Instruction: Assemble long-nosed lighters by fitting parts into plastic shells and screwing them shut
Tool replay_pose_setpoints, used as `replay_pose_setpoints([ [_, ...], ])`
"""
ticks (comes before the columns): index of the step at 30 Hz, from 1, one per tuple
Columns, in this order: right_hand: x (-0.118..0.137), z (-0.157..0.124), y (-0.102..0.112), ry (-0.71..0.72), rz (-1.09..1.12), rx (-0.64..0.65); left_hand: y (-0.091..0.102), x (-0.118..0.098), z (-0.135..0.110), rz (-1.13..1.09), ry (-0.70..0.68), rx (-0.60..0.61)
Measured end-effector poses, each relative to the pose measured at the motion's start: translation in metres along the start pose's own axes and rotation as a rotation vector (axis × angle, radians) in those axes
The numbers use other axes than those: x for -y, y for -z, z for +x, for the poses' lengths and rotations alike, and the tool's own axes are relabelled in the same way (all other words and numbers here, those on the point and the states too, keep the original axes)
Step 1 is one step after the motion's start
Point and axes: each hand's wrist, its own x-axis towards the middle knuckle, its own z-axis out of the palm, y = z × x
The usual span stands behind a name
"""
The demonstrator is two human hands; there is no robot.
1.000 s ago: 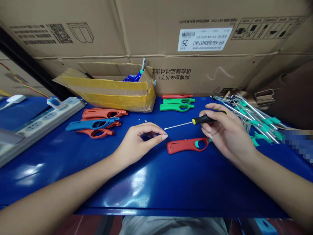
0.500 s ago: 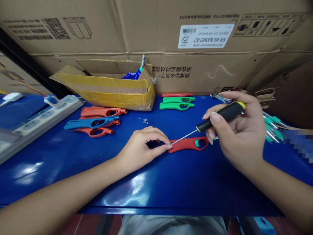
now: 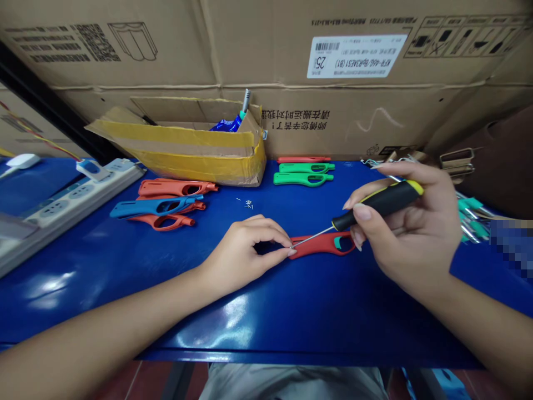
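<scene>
Right hand's [image 3: 412,239] gripping the screwdriver [image 3: 387,201], left hand's [image 3: 244,250] pinching maybe a screw [image 3: 291,247], and that red shell's [image 3: 318,245] prob light, stiff plastic, hold mid-body.

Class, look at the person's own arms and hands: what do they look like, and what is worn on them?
The left hand and right hand wear no gloves. No ring, watch or bracelet shows. The left forearm and right forearm show no sleeves within the picture.

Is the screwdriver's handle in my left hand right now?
No, the right hand grips the black and yellow screwdriver handle, while the left hand is by the tip of the shaft.
</scene>
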Motion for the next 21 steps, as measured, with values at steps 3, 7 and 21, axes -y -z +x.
replay_pose_setpoints([
  [3,0.0,-0.001,0.001,0.002,-0.019,0.024,-0.001,0.0,0.0,0.014,-0.011,0.001],
  [7,0.002,-0.003,0.002,0.008,-0.064,0.068,-0.002,0.002,-0.001,0.033,-0.033,-0.001],
  [21,0.01,-0.005,0.007,0.084,-0.04,0.188,-0.005,-0.002,0.0,0.019,-0.057,0.039],
])
